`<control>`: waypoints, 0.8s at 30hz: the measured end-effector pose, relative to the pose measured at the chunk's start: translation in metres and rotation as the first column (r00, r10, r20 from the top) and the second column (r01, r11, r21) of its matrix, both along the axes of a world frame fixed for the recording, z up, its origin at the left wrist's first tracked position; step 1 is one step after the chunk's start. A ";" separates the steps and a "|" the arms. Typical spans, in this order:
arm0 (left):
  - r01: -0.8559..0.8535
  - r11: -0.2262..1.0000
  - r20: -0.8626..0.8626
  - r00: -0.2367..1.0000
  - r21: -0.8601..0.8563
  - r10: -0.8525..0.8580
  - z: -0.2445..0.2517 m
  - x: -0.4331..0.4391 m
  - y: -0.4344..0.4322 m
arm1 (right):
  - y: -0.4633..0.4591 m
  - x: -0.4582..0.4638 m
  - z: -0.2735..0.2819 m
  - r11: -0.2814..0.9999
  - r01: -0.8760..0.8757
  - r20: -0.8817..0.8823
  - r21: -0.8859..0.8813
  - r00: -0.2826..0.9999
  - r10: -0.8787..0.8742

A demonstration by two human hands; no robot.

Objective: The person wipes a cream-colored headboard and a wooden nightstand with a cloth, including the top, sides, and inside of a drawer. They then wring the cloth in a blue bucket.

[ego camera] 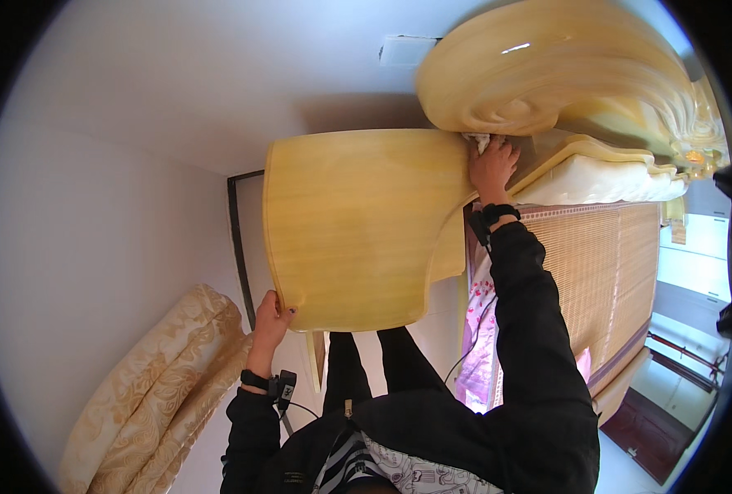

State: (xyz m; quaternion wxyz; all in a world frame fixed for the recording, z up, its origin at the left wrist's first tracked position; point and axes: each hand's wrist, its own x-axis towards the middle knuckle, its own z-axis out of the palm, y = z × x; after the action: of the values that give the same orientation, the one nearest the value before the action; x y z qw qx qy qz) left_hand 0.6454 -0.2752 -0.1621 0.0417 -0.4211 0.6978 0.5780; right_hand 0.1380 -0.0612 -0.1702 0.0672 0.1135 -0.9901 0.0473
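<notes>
Before me stands a pale yellow wooden bedside table [353, 228] with a smooth, curved-edged top. My left hand [272, 320] grips the near left corner of that top, thumb above the edge. At the far right corner, my right hand [492, 167] is pressed on a crumpled white cloth [481, 141], where the top meets the bed's headboard [514, 80]. The headboard is large, glossy and carved with scrolls. Part of the cloth is hidden under the fingers. Each wrist wears a black band with a small device.
On the right is a bed with a woven bamboo mat [582, 265] and a white padded backrest [594, 182]. A patterned gold curtain [162, 395] hangs at the lower left. The wall behind the table bears a white cover plate [408, 50].
</notes>
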 end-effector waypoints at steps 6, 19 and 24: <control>-0.036 0.999 -0.079 0.996 0.026 0.038 -0.005 -0.003 -0.002 | -0.036 0.026 0.003 0.985 0.065 -0.037 0.157 0.998 -0.060; -0.022 1.000 0.033 0.999 0.011 0.022 0.010 -0.009 -0.001 | -0.225 0.197 0.011 0.338 -0.785 -0.109 -0.518 0.453 0.885; -0.109 0.988 0.022 0.994 0.111 0.107 0.006 -0.005 -0.001 | -0.198 0.169 0.026 0.398 -0.796 -0.085 -0.456 0.484 0.871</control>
State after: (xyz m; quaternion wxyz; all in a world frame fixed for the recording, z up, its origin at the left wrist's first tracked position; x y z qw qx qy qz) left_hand 0.6408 -0.2759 -0.1560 0.0393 -0.4600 0.6401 0.6141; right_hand 0.3068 -0.2594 -0.1439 -0.0255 0.5714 -0.7619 0.3040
